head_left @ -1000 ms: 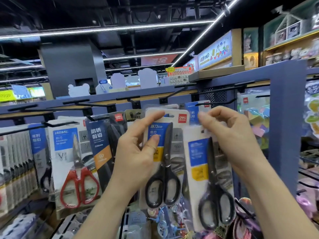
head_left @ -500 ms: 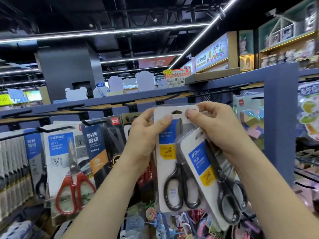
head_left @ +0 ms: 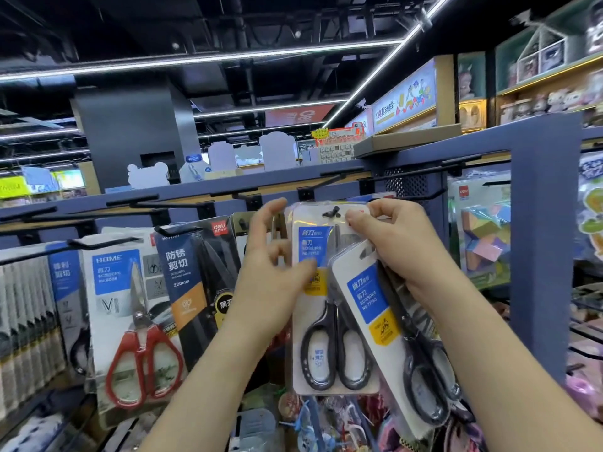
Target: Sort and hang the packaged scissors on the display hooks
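**Head view.** Shop aisle. A blue metal display rack (head_left: 545, 223) carries black wire display hooks (head_left: 179, 228) along its top rail.

At centre frame is an upright white-card blister pack of black-handled scissors (head_left: 332, 321). Its hang hole sits at 12 o'clock on the card. A dark shape shows in the hole, but whether a hook passes through it cannot be told.

The right hand (head_left: 404, 252), at 2 o'clock from that pack, pinches the card's top edge between thumb and forefinger. Its other fingers curl over a second, tilted white-card pack of black-handled scissors (head_left: 368, 305), which overlaps the first and leans out toward 5 o'clock.

The left hand (head_left: 274, 282), at 9 o'clock of the upright pack, is blurred, with fingers apart and relaxed, gripping nothing. Its thumb lies by the card's left edge — contact unclear.

Toward 8 o'clock, a pack of red-handled scissors (head_left: 140, 324) and a dark pack with an orange label (head_left: 192, 272) hang on their own hooks.

Judged step: threading the upright pack onto a hook. The next move calls for seating the hole over the hook tip and sliding the card back. The tilted pack then has to be freed for hanging — without slipping from under the right fingers.
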A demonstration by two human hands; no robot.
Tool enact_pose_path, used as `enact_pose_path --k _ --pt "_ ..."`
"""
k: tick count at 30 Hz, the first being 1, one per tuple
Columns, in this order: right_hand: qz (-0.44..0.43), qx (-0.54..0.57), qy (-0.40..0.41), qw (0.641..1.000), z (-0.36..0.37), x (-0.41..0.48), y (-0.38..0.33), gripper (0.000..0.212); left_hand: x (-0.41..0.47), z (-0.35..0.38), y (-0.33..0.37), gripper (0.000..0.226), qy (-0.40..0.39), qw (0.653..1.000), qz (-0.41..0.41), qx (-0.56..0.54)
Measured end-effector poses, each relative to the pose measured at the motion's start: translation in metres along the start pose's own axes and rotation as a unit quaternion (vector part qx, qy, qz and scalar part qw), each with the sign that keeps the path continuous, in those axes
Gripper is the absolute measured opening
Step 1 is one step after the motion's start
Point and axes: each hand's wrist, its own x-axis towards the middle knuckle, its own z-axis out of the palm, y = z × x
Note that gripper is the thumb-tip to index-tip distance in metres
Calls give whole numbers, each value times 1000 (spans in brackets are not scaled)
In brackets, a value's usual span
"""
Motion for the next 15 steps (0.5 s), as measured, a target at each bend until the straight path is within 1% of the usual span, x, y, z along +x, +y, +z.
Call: enact_pose_path --k 1,3,5,7,11,13,15 --pt "3 -4 0 1000 1 3 3 28 -8 -4 -4 59 -5 997 31 75" --pt "19 -5 -1 1000 4 7 8 28 -14 -6 -11 53 12 976 74 205" --pt "38 -11 -7 999 8 11 14 29 -8 -4 -18 52 40 955 86 281" --pt "55 -24 -19 998 11 12 21 27 3 0 -24 53 51 944 63 321" --pt "104 -72 -54 990 14 13 45 19 35 7 -35 56 48 914 -19 403" --pt "118 -96 -45 987 16 13 58 25 45 10 -37 57 37 900 -22 434" --pt "105 -130 -11 986 15 8 61 28 55 11 -41 60 31 877 -8 479"
